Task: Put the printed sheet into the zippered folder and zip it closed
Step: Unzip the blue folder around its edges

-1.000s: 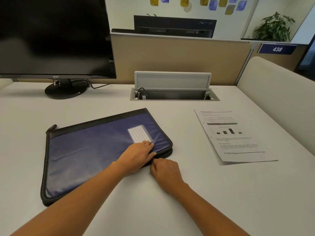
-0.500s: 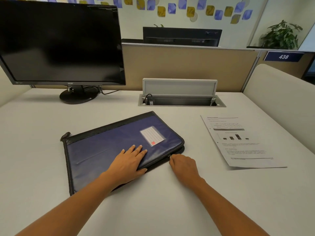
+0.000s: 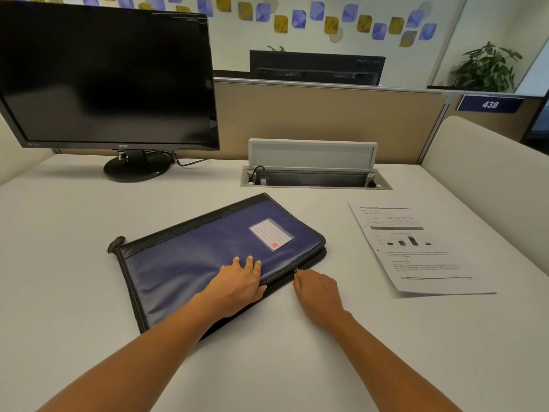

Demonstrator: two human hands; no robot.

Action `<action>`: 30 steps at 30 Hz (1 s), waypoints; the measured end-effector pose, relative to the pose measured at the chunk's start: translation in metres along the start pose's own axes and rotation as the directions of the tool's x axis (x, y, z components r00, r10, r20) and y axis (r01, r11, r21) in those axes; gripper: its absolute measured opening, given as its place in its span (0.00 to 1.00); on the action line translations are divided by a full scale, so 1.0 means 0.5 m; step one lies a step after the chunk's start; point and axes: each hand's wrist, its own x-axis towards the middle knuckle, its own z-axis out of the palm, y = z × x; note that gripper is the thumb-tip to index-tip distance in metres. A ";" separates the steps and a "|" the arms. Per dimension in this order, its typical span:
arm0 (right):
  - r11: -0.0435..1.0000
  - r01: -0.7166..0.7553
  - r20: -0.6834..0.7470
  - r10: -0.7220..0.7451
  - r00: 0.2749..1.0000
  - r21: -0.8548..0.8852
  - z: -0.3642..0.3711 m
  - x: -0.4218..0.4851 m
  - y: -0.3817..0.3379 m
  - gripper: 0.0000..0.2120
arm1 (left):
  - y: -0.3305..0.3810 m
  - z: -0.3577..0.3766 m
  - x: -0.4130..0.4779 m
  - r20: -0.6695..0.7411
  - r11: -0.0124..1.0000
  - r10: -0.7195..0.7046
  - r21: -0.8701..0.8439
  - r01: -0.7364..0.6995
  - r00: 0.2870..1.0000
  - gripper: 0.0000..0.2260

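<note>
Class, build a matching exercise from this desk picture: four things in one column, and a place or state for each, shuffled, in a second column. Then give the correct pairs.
Things:
1. left hand
2. right hand
3. printed sheet
4. monitor

Places or states:
A. screen dark, at the desk's far left
B. lying flat on the desk, right of the folder
C. pressed flat on the blue zippered folder
D. closed at the zipper pull on the folder's near edge

Pairs: 1-C, 2-D, 3-B, 4-A
</note>
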 end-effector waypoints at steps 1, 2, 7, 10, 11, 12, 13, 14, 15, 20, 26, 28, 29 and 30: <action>1.000 0.031 0.003 -0.031 1.000 0.003 0.003 -0.004 -0.012 0.14 | 0.001 -0.001 0.002 0.006 1.000 -0.003 -0.008 0.003 1.000 0.28; 0.998 0.068 0.007 -0.068 0.998 0.003 0.008 -0.009 -0.025 0.15 | 0.003 -0.002 0.005 0.006 1.000 -0.004 -0.014 0.004 1.000 0.28; 0.965 0.255 0.025 -0.257 0.966 0.055 0.038 -0.038 -0.071 0.15 | 0.007 -0.011 0.016 -0.021 1.000 0.002 -0.008 -0.002 1.000 0.28; 0.960 0.274 0.013 -0.275 0.961 0.061 0.039 -0.039 -0.068 0.15 | 0.005 -0.015 0.016 -0.073 1.000 0.001 -0.009 -0.002 0.997 0.29; 0.960 0.276 0.014 -0.277 0.961 0.052 0.039 -0.039 -0.067 0.15 | 0.002 -0.015 0.015 -0.103 1.000 -0.007 -0.023 0.004 0.995 0.30; 0.960 0.276 0.018 -0.277 0.961 0.043 0.039 -0.038 -0.066 0.15 | -0.001 -0.016 0.013 -0.131 0.999 -0.018 -0.040 0.012 0.991 0.29; 0.962 0.272 0.025 -0.273 0.962 0.035 0.038 -0.037 -0.066 0.15 | -0.005 -0.016 0.011 -0.157 0.998 -0.027 -0.058 0.018 0.987 0.29; 0.964 0.264 0.032 -0.265 0.964 0.033 0.037 -0.035 -0.064 0.15 | -0.009 -0.014 0.009 -0.179 0.997 -0.031 -0.073 0.018 0.983 0.29; 0.966 0.256 0.035 -0.257 0.966 0.035 0.035 -0.033 -0.062 0.15 | -0.013 -0.011 0.005 -0.196 0.996 -0.029 -0.091 0.011 0.980 0.29; 0.974 0.225 0.020 -0.226 0.974 0.021 0.028 -0.024 -0.049 0.15 | -0.040 0.017 -0.024 -0.186 0.963 -0.019 -0.267 -0.032 0.982 0.30; 0.990 0.108 -0.075 -0.101 0.992 0.095 0.015 -0.010 -0.015 0.14 | -0.022 0.018 -0.052 -0.071 0.950 -0.162 -0.282 0.136 0.984 0.39; 0.990 0.066 -0.115 -0.051 0.992 0.128 0.007 -0.003 -0.002 0.13 | -0.009 0.012 -0.054 -0.020 0.952 -0.168 -0.262 0.157 0.986 0.43; 0.990 0.047 -0.132 -0.028 0.991 0.137 0.004 0.000 0.004 0.13 | -0.002 0.009 -0.054 0.009 0.956 -0.156 -0.249 0.153 0.988 0.46; 0.989 0.024 -0.148 -0.001 0.989 0.147 0.001 0.004 0.009 0.12 | 0.005 0.006 -0.054 0.044 0.962 -0.131 -0.236 0.138 0.990 0.48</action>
